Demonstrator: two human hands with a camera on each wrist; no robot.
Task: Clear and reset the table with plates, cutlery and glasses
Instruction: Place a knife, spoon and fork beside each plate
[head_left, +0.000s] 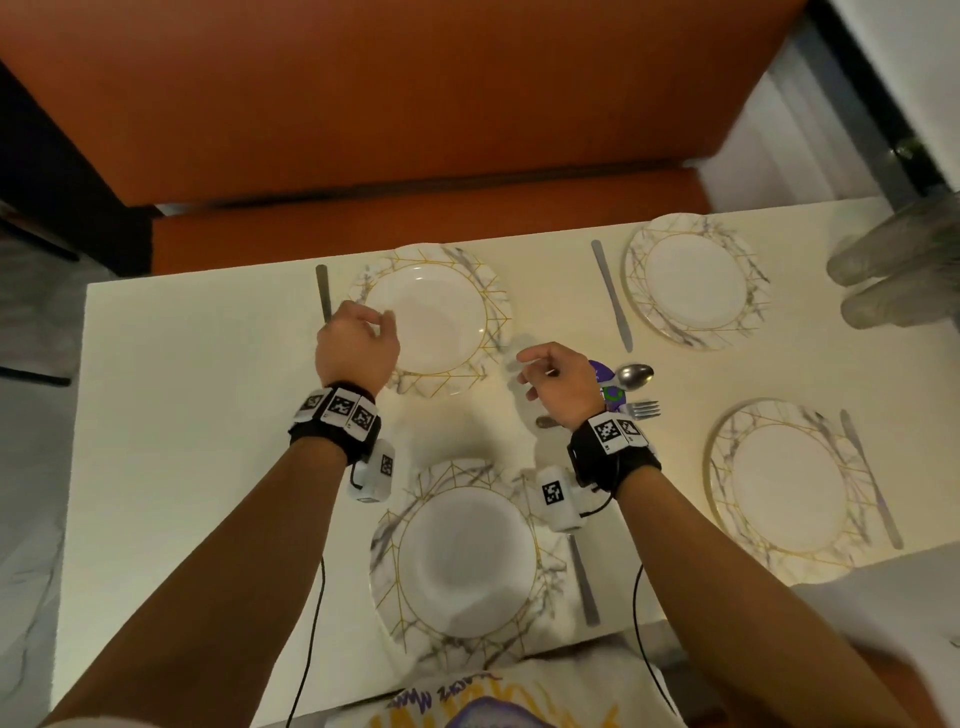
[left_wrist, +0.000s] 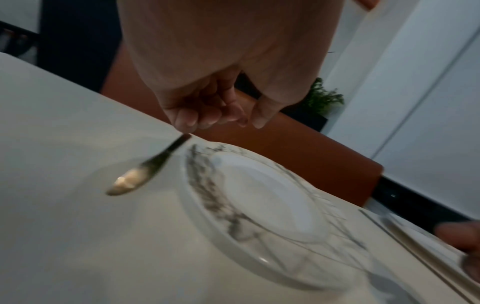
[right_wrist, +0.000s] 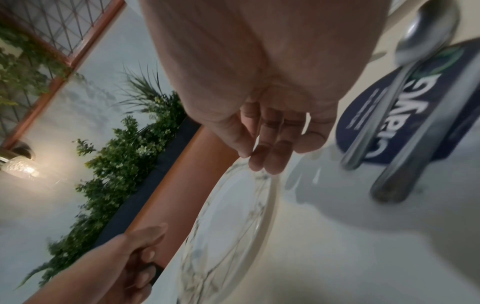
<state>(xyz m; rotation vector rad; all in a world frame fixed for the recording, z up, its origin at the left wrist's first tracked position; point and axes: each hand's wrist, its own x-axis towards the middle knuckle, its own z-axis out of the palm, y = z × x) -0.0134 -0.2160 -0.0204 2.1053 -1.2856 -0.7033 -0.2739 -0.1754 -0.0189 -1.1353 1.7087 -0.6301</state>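
Observation:
Four white marble-and-gold plates stand on the white table (head_left: 208, 415). My left hand (head_left: 358, 340) hovers at the left rim of the far-left plate (head_left: 493, 291), over the near end of a metal utensil (head_left: 323, 293). The left wrist view shows that utensil (left_wrist: 145, 170) lying on the table, with the loosely curled fingers (left_wrist: 187, 121) just above its handle tip, holding nothing. My right hand (head_left: 550, 379) hangs relaxed and empty right of the same plate (right_wrist: 233, 226). A spoon (head_left: 634, 375) and a fork (head_left: 641, 409) lie on a blue card (right_wrist: 358, 123) beside it.
Knives lie beside the near plate (head_left: 584, 582), the far-right plate (head_left: 613, 296) and on the near-right plate (head_left: 872, 478). An orange bench (head_left: 415, 104) runs along the far edge. Blurred grey objects (head_left: 893, 270) stand at the table's far right corner.

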